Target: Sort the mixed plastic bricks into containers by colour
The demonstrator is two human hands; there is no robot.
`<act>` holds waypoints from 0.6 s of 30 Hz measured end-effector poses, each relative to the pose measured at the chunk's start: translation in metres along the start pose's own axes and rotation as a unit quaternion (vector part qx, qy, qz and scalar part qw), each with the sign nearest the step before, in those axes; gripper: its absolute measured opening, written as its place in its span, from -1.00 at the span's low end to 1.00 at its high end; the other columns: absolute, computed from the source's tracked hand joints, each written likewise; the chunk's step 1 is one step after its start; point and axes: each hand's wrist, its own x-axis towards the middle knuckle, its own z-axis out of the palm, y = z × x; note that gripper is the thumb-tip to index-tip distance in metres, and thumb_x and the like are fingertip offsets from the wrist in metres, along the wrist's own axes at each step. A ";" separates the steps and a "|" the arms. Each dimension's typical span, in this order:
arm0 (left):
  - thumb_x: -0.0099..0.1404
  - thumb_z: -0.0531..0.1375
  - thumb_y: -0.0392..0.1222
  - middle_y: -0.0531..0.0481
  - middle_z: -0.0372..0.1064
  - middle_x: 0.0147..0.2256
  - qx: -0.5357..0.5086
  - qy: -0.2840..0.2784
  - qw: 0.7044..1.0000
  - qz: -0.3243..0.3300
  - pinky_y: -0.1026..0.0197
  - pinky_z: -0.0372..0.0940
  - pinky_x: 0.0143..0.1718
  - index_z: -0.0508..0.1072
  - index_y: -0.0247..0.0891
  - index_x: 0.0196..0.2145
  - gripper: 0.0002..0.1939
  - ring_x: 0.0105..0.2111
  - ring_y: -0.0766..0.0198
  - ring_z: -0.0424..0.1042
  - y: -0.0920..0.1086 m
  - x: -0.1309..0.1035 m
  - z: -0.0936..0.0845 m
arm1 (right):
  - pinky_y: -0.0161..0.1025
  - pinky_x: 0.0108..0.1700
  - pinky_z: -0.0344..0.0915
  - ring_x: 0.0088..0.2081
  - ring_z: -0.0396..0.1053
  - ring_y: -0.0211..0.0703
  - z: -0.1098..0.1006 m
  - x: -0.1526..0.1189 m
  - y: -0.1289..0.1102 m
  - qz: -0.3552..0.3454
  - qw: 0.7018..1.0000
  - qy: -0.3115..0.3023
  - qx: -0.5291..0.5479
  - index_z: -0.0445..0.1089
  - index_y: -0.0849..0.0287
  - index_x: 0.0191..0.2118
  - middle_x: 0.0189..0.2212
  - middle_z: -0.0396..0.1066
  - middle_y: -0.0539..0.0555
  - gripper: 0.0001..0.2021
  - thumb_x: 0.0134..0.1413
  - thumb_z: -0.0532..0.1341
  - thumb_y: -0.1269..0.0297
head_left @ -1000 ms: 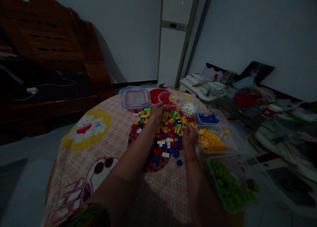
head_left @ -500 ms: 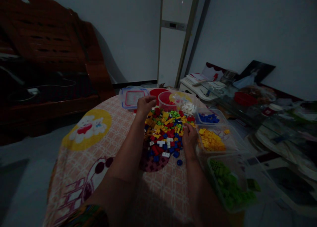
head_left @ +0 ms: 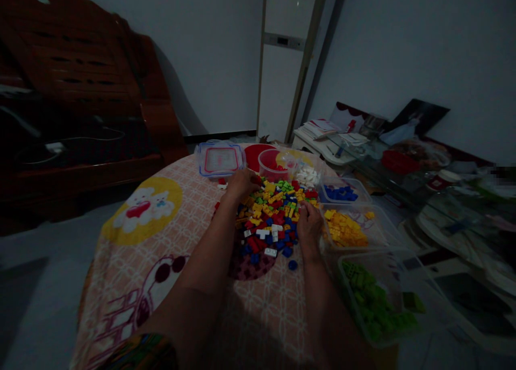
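Observation:
A heap of mixed toy building bricks [head_left: 278, 217] in red, yellow, green, blue and white lies mid-table. My left hand [head_left: 242, 185] reaches over the far left edge of the heap, fingers curled down together beside red bricks. Its fingertips are partly hidden, and what they hold cannot be made out. At the heap's right edge rests my right hand [head_left: 309, 222], thumb and fingers closed together. Something small and pale may show at its fingertips, too dim to name. Just beyond the left hand stands a round clear tub [head_left: 274, 164] with red bricks inside.
Along the right side stand clear boxes of blue bricks [head_left: 341, 193], yellow bricks [head_left: 345, 229] and green bricks [head_left: 371, 300]. White bricks [head_left: 307, 176] lie at the back right. A blue-rimmed lidded box [head_left: 220, 159] sits at the back left. Beyond is a cluttered glass table [head_left: 371, 168].
My left hand has come down from above the far edge, slightly toward the right, onto the bricks. My right hand has stayed almost in place.

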 end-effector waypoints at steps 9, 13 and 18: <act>-0.07 0.38 -0.30 -0.05 0.58 -0.47 -0.047 0.014 0.999 -0.010 0.22 0.25 -0.32 0.69 -0.13 -0.44 -0.83 -0.39 0.11 0.49 -0.003 0.002 -0.001 | -0.11 0.04 0.31 -0.09 0.45 0.00 0.001 -0.001 0.003 0.003 1.000 -0.009 0.002 0.56 0.21 -0.12 -0.15 0.58 0.22 -0.62 0.20 0.02 0.21; 0.05 0.32 -0.16 -0.05 0.62 -0.36 -0.026 0.016 0.999 -0.034 0.23 0.30 -0.24 0.70 -0.20 -0.32 -0.78 -0.30 0.11 0.53 -0.001 0.002 -0.017 | -0.11 0.01 0.31 -0.12 0.45 0.00 0.003 0.000 0.004 -0.003 1.000 0.003 0.007 0.56 0.24 -0.16 -0.18 0.58 0.24 -0.60 0.19 0.01 0.19; 0.08 0.27 -0.10 -0.05 0.60 -0.40 -0.095 0.061 0.992 -0.063 0.26 0.32 -0.28 0.69 -0.26 -0.33 -0.74 -0.33 0.14 0.53 -0.003 -0.001 -0.028 | -0.10 0.01 0.31 -0.11 0.45 0.01 0.003 0.000 0.004 -0.003 1.000 -0.001 0.006 0.56 0.26 -0.14 -0.17 0.58 0.26 -0.60 0.18 0.01 0.21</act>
